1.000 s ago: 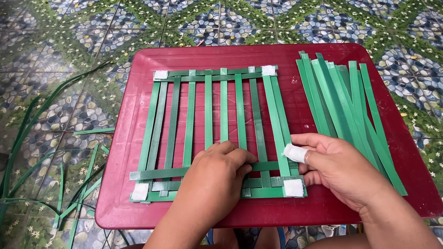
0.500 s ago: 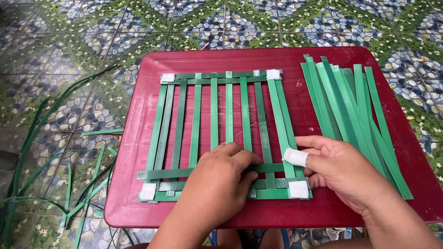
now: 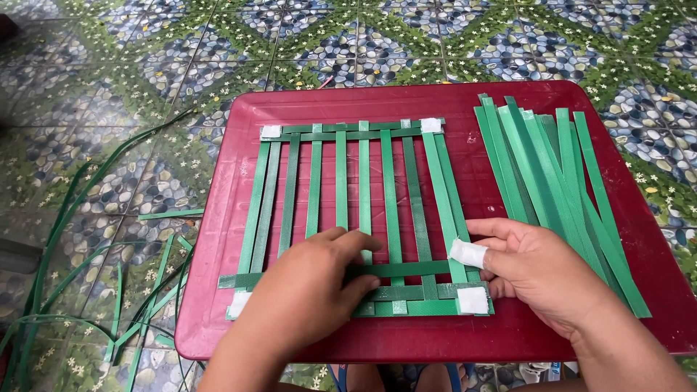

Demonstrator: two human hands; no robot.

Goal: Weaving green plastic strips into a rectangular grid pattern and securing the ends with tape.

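On a red tray, the left hand lies flat on a woven green strip mat; the right hand, thumb bandaged, pinches a horizontal strip.

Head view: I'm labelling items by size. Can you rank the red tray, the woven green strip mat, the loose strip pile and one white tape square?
1. red tray
2. woven green strip mat
3. loose strip pile
4. white tape square, by far the smallest

A floor of patterned tiles printed with blue pebbles and green leafy diamonds surrounds everything. Long loose green leaf blades and short cut green scraps lie scattered across it at left.
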